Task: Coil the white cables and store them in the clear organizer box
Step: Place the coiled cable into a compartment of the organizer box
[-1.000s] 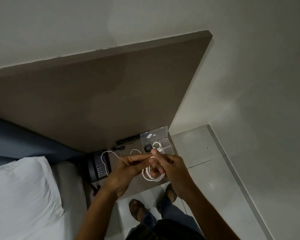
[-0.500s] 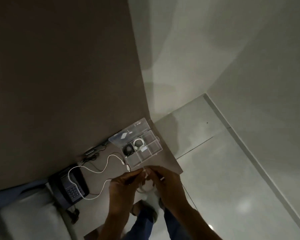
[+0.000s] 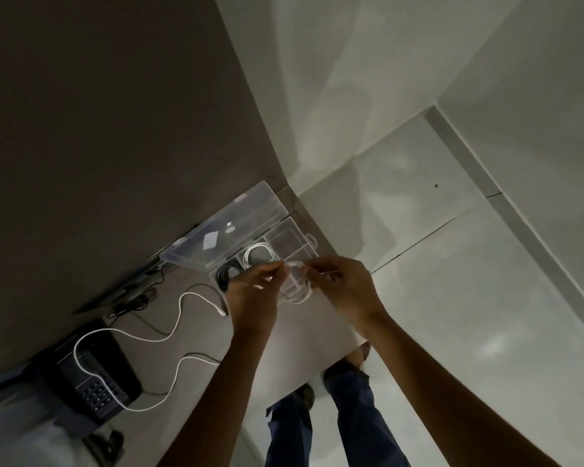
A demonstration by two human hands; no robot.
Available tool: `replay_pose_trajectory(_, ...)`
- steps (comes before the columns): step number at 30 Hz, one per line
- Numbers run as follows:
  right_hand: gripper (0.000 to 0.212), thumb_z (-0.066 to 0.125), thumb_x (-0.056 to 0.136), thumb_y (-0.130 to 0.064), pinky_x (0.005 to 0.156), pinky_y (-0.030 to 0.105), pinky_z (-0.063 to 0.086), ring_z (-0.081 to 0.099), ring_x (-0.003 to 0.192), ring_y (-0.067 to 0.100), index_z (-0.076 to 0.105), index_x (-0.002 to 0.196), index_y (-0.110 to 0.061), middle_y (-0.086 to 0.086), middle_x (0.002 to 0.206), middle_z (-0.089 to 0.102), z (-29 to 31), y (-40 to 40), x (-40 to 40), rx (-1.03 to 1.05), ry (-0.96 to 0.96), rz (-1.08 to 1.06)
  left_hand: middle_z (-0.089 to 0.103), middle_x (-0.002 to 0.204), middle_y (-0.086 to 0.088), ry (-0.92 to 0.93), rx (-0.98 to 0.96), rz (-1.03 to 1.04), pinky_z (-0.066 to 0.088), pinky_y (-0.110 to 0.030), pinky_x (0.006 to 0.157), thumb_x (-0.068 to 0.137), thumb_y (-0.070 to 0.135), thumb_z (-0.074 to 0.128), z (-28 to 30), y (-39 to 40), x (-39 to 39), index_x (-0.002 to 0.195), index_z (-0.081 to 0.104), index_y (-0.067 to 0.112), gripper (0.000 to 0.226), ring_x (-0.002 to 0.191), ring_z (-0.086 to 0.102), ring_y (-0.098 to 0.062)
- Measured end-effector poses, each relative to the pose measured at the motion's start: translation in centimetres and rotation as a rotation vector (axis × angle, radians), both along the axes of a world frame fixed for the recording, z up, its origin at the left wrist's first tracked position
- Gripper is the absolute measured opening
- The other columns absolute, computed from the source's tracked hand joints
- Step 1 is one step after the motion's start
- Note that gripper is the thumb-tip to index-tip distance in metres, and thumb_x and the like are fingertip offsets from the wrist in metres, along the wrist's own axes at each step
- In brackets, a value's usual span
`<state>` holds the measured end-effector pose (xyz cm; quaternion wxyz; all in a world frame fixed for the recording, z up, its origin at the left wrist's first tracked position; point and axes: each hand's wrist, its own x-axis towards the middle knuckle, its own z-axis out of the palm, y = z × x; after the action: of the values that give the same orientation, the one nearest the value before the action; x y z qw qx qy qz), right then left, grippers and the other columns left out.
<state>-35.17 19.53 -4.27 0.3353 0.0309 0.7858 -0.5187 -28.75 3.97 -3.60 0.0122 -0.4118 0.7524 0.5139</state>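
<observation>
Head view shows the left hand [image 3: 250, 291] and right hand [image 3: 346, 288] pinching a small white coil [image 3: 297, 294] mid-frame just below the clear box [image 3: 312, 242], where one white coil [image 3: 258, 252] already sits, while a long white cable [image 3: 179, 311] at lower left waits uncoiled

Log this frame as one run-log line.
left hand: pinching white cable coil | right hand: pinching same coil | organizer box: lid open, one white coil stored | loose white cable: uncoiled, crossing desk phone
</observation>
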Motion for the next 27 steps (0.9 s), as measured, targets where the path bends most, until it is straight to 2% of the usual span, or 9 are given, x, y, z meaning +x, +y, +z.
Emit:
replay_pose_trajectory(2,0.016,0.079,0.097,-0.029,0.079,0.024,0.064,0.079,0.085,0.012,0.085,0.108,-0.02,-0.003,0.096,0.085,-1.1,-0.9,-1.1,0.046,0.055,-0.008,0.084,0.089,-0.014,0.038,-0.048,-0.017,0.064,-0.034,0.081,0.087,-0.003,0.085,-1.4,-0.5,-1.2,0.095,0.083,-0.003,0.008,0.084,0.081,-0.026)
replay_pose_trajectory(6,0.013,0.079,0.098,-0.02,0.077,0.011,0.053,0.073,0.083,0.011,0.085,0.108,-0.015,0.002,0.102,0.085,-3.0,-3.3,-3.7,0.146,0.165,0.05,0.078,0.08,0.004,0.084,-0.079,0.011,0.057,-0.007,0.073,0.092,0.003,0.081,-3.4,-1.4,-3.5,0.095,0.082,0.001,0.004,0.072,0.075,0.008)
replay_pose_trajectory(8,0.011,0.078,0.098,-0.014,0.079,0.009,0.051,0.069,0.083,0.01,0.084,0.106,-0.01,0.007,0.103,0.084,-3.6,-4.3,-4.7,0.187,0.254,0.083,0.079,0.084,-0.001,0.112,-0.114,0.035,0.057,-0.01,0.076,0.093,0.005,0.081,-4.2,-1.7,-4.3,0.095,0.081,0.0,0.006,0.076,0.075,0.001)
replay_pose_trajectory(11,0.007,0.077,0.098,-0.011,0.083,0.023,0.06,0.065,0.079,0.01,0.084,0.099,-0.009,0.009,0.098,0.083,-4.7,-5.2,-5.5,0.239,0.344,0.106,0.082,0.091,-0.011,0.152,-0.169,0.033,0.06,-0.018,0.08,0.094,0.003,0.079,-5.3,-1.7,-4.9,0.098,0.081,-0.004,0.008,0.083,0.077,-0.019)
replay_pose_trajectory(14,0.01,0.077,0.1,-0.022,0.08,0.022,0.057,0.064,0.073,0.008,0.085,0.098,-0.016,0.003,0.094,0.084,-5.7,-5.3,-5.2,0.301,0.374,0.151,0.083,0.095,-0.008,0.13,-0.25,-0.016,0.058,-0.011,0.082,0.095,0.005,0.079,-6.3,-1.8,-4.8,0.1,0.082,-0.001,0.008,0.085,0.076,-0.018)
replay_pose_trajectory(19,0.013,0.084,0.094,-0.014,0.085,0.033,0.065,0.072,0.084,0.018,0.08,0.105,-0.009,0.011,0.102,0.082,-6.7,-5.4,-4.1,0.218,0.459,0.075,0.075,0.093,0.006,0.146,-0.284,-0.053,0.05,0.005,0.081,0.095,0.008,0.079,-7.3,-1.8,-4.9,0.099,0.081,0.003,0.007,0.084,0.069,0.003)
replay_pose_trajectory(22,0.025,0.081,0.094,-0.008,0.084,0.023,0.059,0.071,0.097,0.023,0.071,0.117,-0.005,0.016,0.116,0.073,-7.3,-5.2,-3.7,0.134,0.373,-0.072,0.074,0.093,0.006,0.133,-0.32,-0.076,0.047,0.008,0.079,0.096,0.011,0.079,-7.7,-1.9,-5.1,0.099,0.08,0.002,0.009,0.083,0.07,-0.004)
replay_pose_trajectory(24,0.021,0.075,0.099,-0.002,0.083,0.012,0.057,0.072,0.094,0.02,0.067,0.119,-0.004,0.018,0.112,0.073,-7.6,-4.9,-3.1,0.026,0.292,-0.194,0.077,0.094,0.002,0.115,-0.325,-0.072,0.05,0.003,0.075,0.097,0.012,0.078,-7.9,-2.0,-5.2,0.099,0.079,0.003,0.009,0.085,0.071,-0.01)
replay_pose_trajectory(27,0.022,0.068,0.103,0.004,0.089,0.014,0.059,0.076,0.098,0.014,0.066,0.124,-0.002,0.016,0.11,0.076,-7.7,-4.9,-2.2,-0.074,0.216,-0.283,0.074,0.088,0.006,0.098,-0.348,-0.08,0.048,0.0,0.071,0.097,0.013,0.078,-8.2,-1.9,-5.3,0.093,0.076,0.004,0.009,0.078,0.067,0.003)
